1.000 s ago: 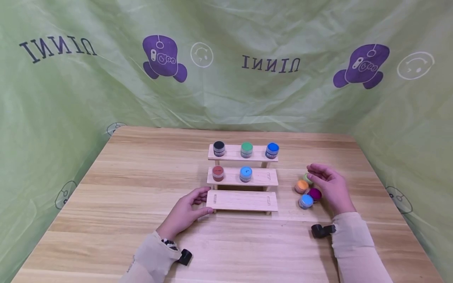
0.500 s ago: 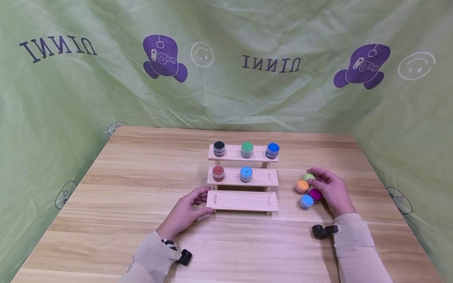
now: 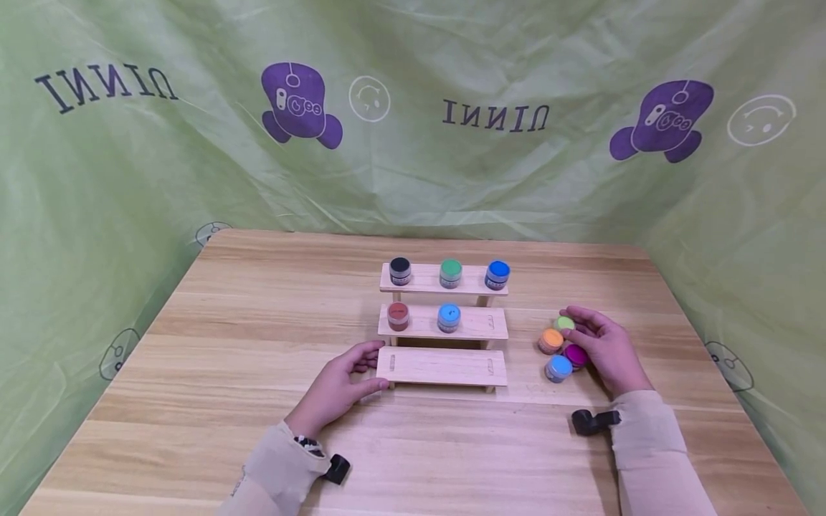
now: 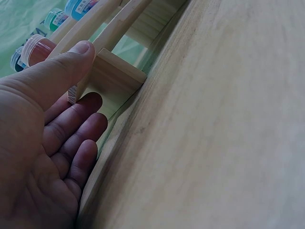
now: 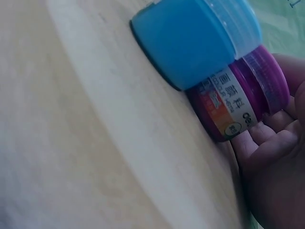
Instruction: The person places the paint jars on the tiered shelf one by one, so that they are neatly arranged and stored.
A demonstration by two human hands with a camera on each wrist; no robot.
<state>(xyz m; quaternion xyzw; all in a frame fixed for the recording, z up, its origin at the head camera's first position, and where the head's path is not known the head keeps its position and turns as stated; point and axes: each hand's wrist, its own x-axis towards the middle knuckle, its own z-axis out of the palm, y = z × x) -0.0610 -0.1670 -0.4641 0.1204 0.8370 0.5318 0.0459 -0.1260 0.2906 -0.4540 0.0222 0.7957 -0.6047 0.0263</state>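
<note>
My left hand holds the left end of the lowest step of a three-tier wooden stand. In the left wrist view the thumb lies along the step's end, the other fingers curled beneath. To the right of the stand, my right hand pinches a light green paint jar between thumb and fingers, among a small cluster of jars. Closest around it are an orange jar, a magenta jar and a light blue jar. The green jar is hidden in the right wrist view.
Black, green and blue jars stand on the top step. A brown-red jar and another light blue jar occupy the middle one. Behind the wooden table hangs a green printed cloth.
My right hand has come down slightly toward me, and its thumb and fingers have closed about the light green paint jar. The left hand keeps its place on the stand.
</note>
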